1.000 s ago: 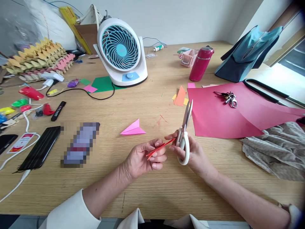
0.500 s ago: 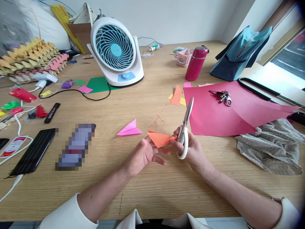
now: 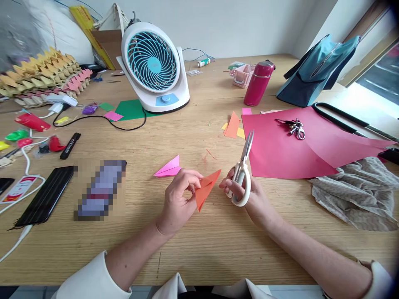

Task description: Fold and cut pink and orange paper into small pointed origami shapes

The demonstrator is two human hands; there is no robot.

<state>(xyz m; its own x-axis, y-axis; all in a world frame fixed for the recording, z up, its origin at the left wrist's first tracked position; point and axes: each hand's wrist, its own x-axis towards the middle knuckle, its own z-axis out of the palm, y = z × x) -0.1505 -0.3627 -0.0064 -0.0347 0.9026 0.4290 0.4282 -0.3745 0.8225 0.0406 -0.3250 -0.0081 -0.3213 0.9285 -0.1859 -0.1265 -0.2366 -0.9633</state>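
Observation:
Between thumb and fingers, my left hand point(image 3: 181, 197) pinches a folded orange paper piece point(image 3: 207, 189), its pointed tip aimed up and to the right. My right hand point(image 3: 249, 197) grips white-handled scissors point(image 3: 243, 174); their blades point upward and look closed. The two hands are apart, with the orange paper in the left one only. Just beyond my left hand, a folded pink paper piece point(image 3: 168, 167) lies on the wooden table point(image 3: 174, 257), partly covered by my knuckles. Thin orange paper scraps point(image 3: 211, 154) lie past the orange piece.
Large red paper sheets point(image 3: 280, 153) with keys point(image 3: 297, 128) on top lie at right, beside a grey cloth point(image 3: 355, 195). A fan point(image 3: 154, 66), a pink flask point(image 3: 258, 83) and a teal bag point(image 3: 314, 74) stand behind. Phones, a marker point(image 3: 70, 146) and cables occupy the left.
My left hand has taken the folded orange paper in a pinch and turned it so its tip points upward. My right fingers have let go of the paper and still hold the scissors.

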